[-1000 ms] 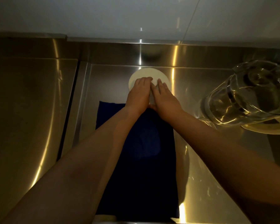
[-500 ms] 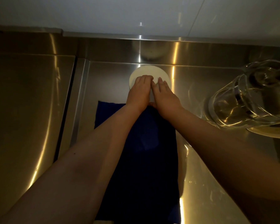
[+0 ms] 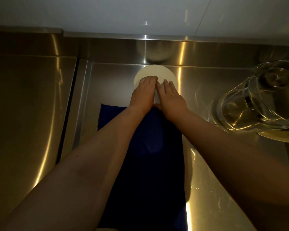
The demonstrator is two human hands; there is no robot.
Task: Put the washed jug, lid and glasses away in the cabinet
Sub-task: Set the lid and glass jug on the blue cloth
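Left hand (image 3: pixel 143 94) and right hand (image 3: pixel 171 97) rest on lid (image 3: pixel 155 72).

A dark blue cloth (image 3: pixel 150 164) lies flat on the shiny metal desk (image 3: pixel 210 90). A second metal top (image 3: pixel 28 114) sits to the left, past a dark gap. A pale wall (image 3: pixel 123 14) is behind.

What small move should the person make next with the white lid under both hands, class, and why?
Probably curl the fingers under the rim and lift the lid off the steel counter. Both the left hand and the right hand lie on top of it with fingers fairly flat, so it is touched but not yet gripped, and it sits flat at the blue cloth's far end.
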